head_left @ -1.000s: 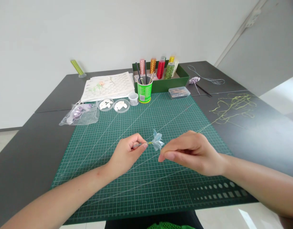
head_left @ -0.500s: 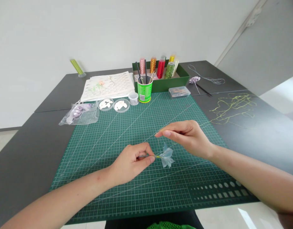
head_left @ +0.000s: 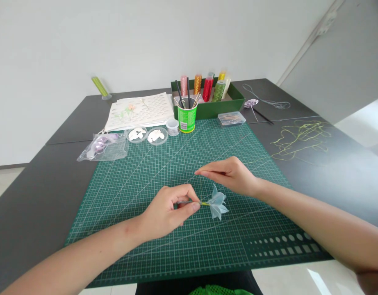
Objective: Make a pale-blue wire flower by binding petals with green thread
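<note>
My left hand (head_left: 169, 209) is closed, pinching the thin stem of a pale blue artificial flower (head_left: 218, 203) between thumb and index finger. The flower lies sideways just above the mat, petals pointing right. Yellow-green thread (head_left: 204, 203) is wound round the stem just below the petals. Above and slightly right of that, my right hand (head_left: 230, 174) is closed in a pinch, fingertips pointing left. A very fine strand drops from its fingertips towards the stem, barely visible.
A green cutting mat (head_left: 189, 254) covers the table's front. Loose yellow-green thread (head_left: 302, 139) lies tangled at right. Behind stand a green cup (head_left: 187, 119) of tools, a box (head_left: 219, 110) of thread spools, and two dishes (head_left: 157, 136) of white pieces. A plastic bag (head_left: 104, 147) lies left.
My right hand has moved left, its fingertips now above the stem. The flower has turned a little in my left hand and shifted slightly right.
</note>
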A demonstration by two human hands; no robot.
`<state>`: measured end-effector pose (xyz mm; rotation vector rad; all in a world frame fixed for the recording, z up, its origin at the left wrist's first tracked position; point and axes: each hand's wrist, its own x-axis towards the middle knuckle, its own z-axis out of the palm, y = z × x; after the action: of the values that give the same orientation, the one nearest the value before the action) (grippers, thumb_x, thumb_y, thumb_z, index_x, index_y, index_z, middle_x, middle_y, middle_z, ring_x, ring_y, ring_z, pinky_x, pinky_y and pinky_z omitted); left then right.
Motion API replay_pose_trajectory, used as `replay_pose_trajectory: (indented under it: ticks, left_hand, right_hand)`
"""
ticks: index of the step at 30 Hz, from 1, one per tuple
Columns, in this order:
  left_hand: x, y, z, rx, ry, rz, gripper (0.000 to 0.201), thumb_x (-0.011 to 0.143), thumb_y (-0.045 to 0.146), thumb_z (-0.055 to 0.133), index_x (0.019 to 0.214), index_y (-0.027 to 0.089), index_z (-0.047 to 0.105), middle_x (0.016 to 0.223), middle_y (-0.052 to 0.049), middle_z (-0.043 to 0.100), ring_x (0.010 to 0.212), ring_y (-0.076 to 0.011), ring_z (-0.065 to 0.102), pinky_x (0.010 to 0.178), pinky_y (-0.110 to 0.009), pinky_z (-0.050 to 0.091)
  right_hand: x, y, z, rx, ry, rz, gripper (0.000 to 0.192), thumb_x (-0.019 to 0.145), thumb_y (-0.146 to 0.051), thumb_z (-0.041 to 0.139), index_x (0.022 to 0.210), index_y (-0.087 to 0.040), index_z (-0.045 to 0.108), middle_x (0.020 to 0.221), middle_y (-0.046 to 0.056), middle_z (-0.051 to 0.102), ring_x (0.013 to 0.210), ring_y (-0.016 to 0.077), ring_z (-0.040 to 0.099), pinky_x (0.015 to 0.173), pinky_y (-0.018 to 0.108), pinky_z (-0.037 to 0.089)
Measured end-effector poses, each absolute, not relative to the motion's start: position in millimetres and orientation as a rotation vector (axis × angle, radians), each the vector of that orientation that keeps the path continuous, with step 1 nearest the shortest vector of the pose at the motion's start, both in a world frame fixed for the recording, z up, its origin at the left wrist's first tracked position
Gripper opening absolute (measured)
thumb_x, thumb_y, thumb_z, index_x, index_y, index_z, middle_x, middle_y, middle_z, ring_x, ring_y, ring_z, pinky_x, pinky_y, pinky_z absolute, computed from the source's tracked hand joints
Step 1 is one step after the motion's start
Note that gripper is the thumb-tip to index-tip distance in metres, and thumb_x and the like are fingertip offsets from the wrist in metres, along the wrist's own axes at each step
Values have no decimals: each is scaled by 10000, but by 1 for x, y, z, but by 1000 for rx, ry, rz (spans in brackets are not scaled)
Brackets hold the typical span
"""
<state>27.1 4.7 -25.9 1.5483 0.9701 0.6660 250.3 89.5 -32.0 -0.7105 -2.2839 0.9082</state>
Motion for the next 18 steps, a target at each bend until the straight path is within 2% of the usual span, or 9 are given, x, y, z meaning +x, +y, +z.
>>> replay_pose_trajectory:
  ticks: [2, 5, 8, 11, 14, 18]
  left_hand:
    - [27, 5, -23, 1558, 962, 735, 164, 934, 254, 592, 792, 174, 612, 586, 28, 626, 533, -109, 593, 546, -225, 432]
    - [26, 8, -24, 1583, 973, 818, 144, 908, 226, 642, 777, 172, 669, 709, -10, 709, 668, -131, 636, 664, -258, 489]
    - [26, 13, -28, 1580, 1012, 891, 103, 857, 222, 716, 764, 179, 703, 736, -3, 692, 709, -135, 620, 721, -276, 493]
    - [25, 16, -32, 1536, 994, 961, 100, 816, 232, 766, 745, 179, 719, 722, 3, 657, 688, -126, 592, 700, -273, 476]
    - [24, 19, -34, 1486, 1021, 1019, 146, 810, 247, 773, 695, 175, 717, 684, 4, 623, 643, -116, 550, 629, -259, 437]
    - [21, 23, -35, 1484, 1100, 1102, 170, 831, 273, 753, 691, 180, 730, 670, -2, 620, 622, -118, 533, 602, -260, 423]
  right_hand:
    - [251, 93, -37, -684, -2319, 904, 277, 1002, -286, 549, 1075, -155, 782, 995, 66, 805, 792, 143, 752, 680, 228, 580]
    - [251, 96, -43, -680, -2337, 949, 270, 999, -278, 550, 1082, -161, 779, 1039, 66, 800, 866, 155, 763, 736, 240, 589]
    - [251, 97, -46, -691, -2349, 1033, 259, 996, -267, 556, 1085, -160, 775, 1051, 72, 798, 900, 168, 764, 757, 251, 581]
    - [250, 97, -47, -717, -2345, 1141, 236, 987, -263, 576, 1064, -156, 772, 1014, 68, 801, 869, 164, 757, 741, 249, 563]
    - [249, 96, -48, -712, -2357, 1182, 230, 983, -282, 587, 1003, -151, 775, 881, 47, 793, 734, 139, 714, 648, 228, 515]
    - [248, 94, -51, -687, -2388, 1149, 315, 977, -381, 599, 888, -136, 776, 701, 15, 715, 584, 103, 583, 550, 218, 417]
